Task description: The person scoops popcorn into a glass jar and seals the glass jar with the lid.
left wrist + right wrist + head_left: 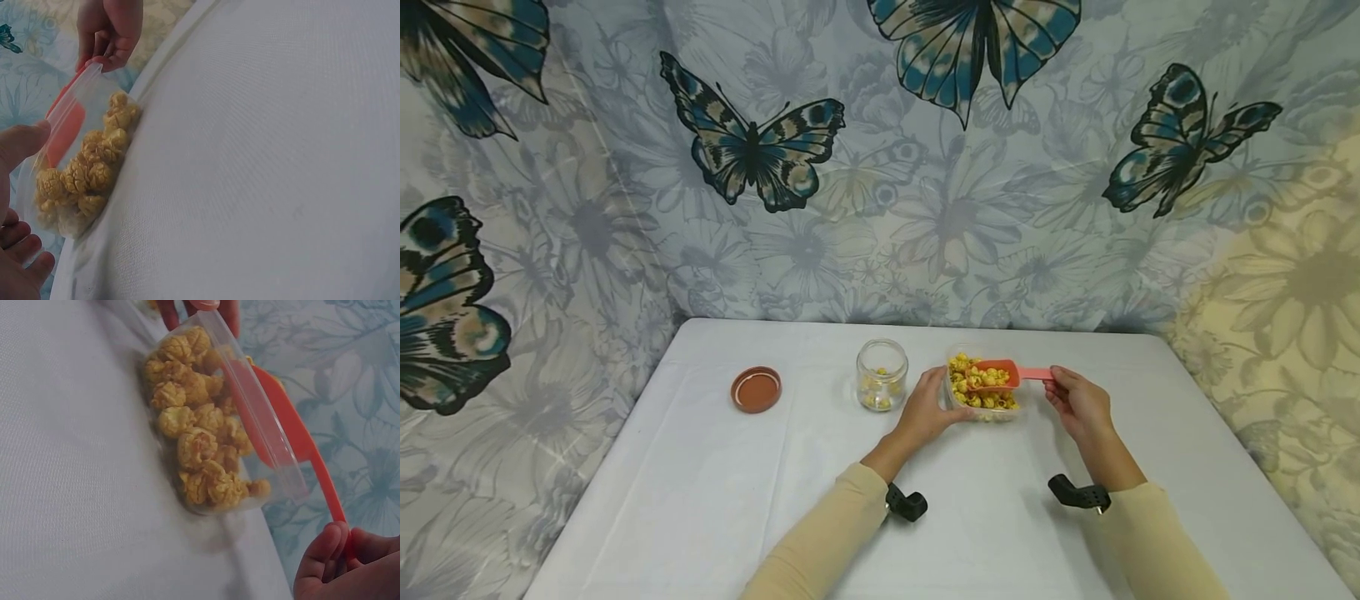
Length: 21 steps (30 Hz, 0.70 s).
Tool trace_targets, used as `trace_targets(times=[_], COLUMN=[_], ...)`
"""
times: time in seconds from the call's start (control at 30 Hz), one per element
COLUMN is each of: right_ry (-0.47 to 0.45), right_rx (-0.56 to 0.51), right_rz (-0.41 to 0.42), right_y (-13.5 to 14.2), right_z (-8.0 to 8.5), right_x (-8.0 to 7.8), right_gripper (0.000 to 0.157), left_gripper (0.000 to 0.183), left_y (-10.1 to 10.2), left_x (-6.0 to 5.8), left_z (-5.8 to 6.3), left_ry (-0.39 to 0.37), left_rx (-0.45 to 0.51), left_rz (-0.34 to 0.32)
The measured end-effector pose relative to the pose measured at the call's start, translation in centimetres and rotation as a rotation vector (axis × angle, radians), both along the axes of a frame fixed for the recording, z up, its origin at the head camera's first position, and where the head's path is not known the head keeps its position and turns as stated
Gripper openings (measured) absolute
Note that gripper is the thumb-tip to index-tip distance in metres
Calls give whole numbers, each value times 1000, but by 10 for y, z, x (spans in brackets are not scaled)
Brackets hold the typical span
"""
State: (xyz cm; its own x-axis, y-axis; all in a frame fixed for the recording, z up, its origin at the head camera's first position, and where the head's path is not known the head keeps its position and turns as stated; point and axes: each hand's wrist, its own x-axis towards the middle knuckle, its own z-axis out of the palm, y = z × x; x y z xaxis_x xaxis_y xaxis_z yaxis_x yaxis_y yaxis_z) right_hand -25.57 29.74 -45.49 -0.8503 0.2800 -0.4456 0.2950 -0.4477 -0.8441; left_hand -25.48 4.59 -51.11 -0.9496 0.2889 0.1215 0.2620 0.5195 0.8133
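Caramel popcorn [197, 447] fills much of a clear plastic container [1000, 416]. My left hand [925, 410] holds the container at its left side, the thumb at the front edge and the fingers farther back. In my right hand [1081, 406], thumb and fingers pinch the handle end of an orange-red scoop [284, 415]. The scoop's bowl lies in the container, with popcorn in it, and its handle reaches out over the right rim. Just left of the left hand stands an open glass jar [882, 375] with some popcorn at its bottom.
A brown round lid [756, 390] lies on the white-covered table [700, 500], left of the jar. Behind the table hangs a floral cloth backdrop [955, 225] with large butterflies. A black strap [1078, 492] circles each wrist.
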Motion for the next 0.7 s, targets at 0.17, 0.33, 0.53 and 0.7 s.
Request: trace_targets(times=[0.17,0.33,0.53,0.7], right_ry=[1,1,0,-2], right_rx=[-13,7,4,-5], right_rz=[-7,-14,-24,-30], right_y=[1,0,2,2], right_z=[1,3,5,6], right_x=[0,-1,-1,-1], right_gripper=[8,14,14,10], left_gripper=[87,88,87,86], left_y=[1,1,2,2], left_x=[0,0,1,2], left_z=[1,1,2,4], left_ry=[-7,-2,-6,-5], left_rx=[-13,-26,-16,-15], left_rz=[4,12,6,3])
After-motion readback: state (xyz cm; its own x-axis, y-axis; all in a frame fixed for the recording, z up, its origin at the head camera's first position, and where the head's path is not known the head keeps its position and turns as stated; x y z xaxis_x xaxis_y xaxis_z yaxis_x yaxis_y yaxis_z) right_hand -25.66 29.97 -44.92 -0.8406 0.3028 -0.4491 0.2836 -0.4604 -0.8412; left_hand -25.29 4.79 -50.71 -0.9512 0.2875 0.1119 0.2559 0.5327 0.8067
